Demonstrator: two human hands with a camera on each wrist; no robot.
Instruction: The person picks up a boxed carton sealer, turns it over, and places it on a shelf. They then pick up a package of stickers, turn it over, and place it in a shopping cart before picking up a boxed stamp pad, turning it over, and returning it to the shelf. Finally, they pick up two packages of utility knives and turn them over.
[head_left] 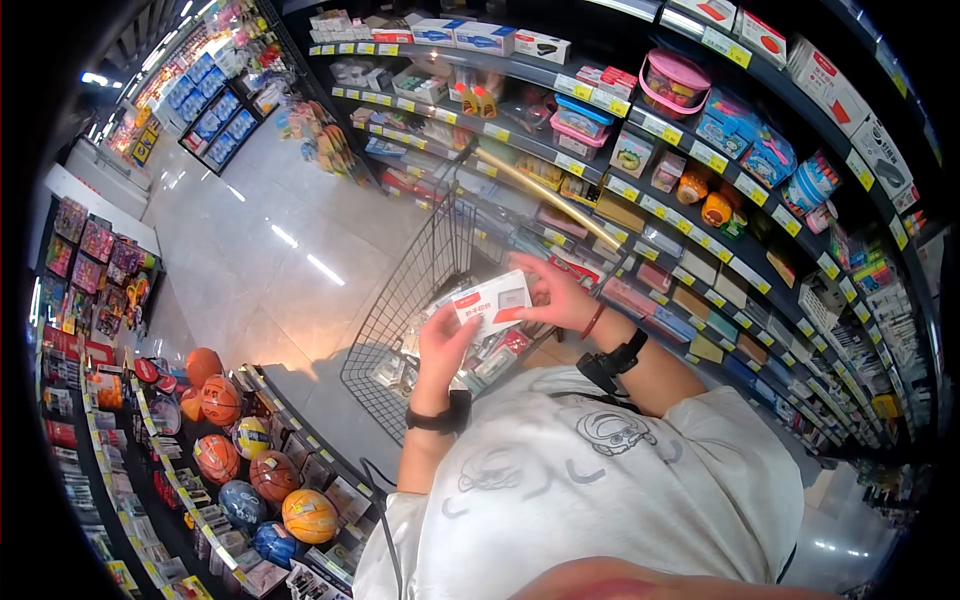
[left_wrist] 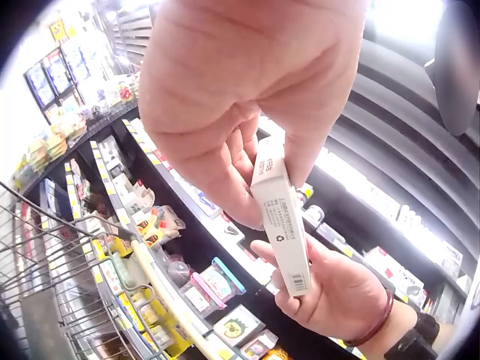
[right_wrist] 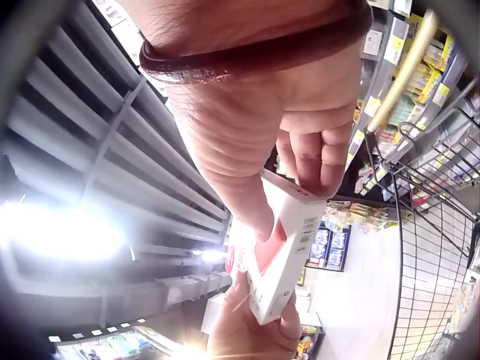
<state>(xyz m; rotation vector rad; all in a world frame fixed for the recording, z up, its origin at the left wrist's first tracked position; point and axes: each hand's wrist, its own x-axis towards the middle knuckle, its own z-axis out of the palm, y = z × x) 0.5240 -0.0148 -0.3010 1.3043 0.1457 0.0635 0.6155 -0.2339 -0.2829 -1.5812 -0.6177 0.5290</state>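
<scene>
Both hands hold a small white box (head_left: 490, 303) with red print and a picture of a flat grey-and-red item on its face. The left hand (head_left: 445, 345) grips one end, with the thumb on the front. At the other end the right hand (head_left: 560, 297) pinches it between thumb and fingers. In the left wrist view, the box (left_wrist: 285, 225) shows a narrow side with printed text and a barcode. Seen from the right wrist, the right thumb presses on the red part of the box (right_wrist: 281, 262). Below the hands, packaged goods (head_left: 500, 352) lie in a wire shopping cart (head_left: 372, 385).
Stocked shelves (head_left: 680, 225) with price tags run along the right. A long pale-yellow roll or tube (head_left: 548, 197) leans out of the cart. Several balls (head_left: 272, 475) sit on a low shelf at the left. Tiled floor (head_left: 255, 260) stretches beyond the cart.
</scene>
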